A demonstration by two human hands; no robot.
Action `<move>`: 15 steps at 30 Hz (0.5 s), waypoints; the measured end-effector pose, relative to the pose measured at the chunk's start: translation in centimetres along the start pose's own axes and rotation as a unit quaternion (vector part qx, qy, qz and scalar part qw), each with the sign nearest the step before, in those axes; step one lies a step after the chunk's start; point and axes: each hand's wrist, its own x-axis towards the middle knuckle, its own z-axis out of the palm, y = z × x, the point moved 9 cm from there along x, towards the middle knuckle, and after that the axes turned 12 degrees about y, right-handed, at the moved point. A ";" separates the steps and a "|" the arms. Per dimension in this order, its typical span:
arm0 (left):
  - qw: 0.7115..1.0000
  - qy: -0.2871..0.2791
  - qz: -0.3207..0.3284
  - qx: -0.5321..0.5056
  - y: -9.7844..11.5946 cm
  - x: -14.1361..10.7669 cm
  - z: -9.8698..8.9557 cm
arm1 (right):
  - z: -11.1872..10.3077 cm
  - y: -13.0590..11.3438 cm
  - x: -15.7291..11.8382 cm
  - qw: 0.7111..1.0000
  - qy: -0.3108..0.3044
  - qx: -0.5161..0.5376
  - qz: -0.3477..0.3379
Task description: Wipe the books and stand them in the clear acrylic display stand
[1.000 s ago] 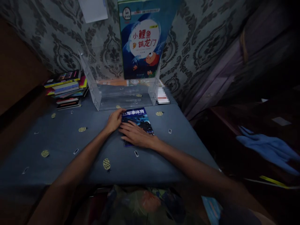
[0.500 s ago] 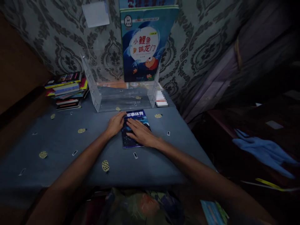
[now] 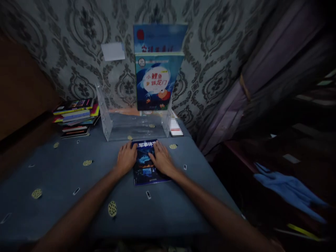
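A dark blue book with white lettering lies flat on the grey-blue tablecloth, in front of a clear rack. At its left edge rests my left hand, fingers pointing away and thumb by the cover. My right hand lies over the book's right side, fingers apart and thumb stretched inward across the cover. Neither hand is wrapped round anything. Behind the book stands the clear acrylic rack, holding an upright blue-green picture book with another blue book behind and above it.
A stack of books sits at the table's back left. Right of the rack is a white item, partly pixelated. A blue cloth or glove lies on a dark surface to the right, beyond the table edge. A purple curtain hangs behind.
My right hand has slid from the middle of the cover to its right side, uncovering the picture. The left hand stays at the left edge. The camera view has tilted up.
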 end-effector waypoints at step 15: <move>0.576 0.025 -0.462 -0.674 -2.1 -1.0 6.9 | -0.1 0.7 -1.0 0.997 0.027 0.067 0.022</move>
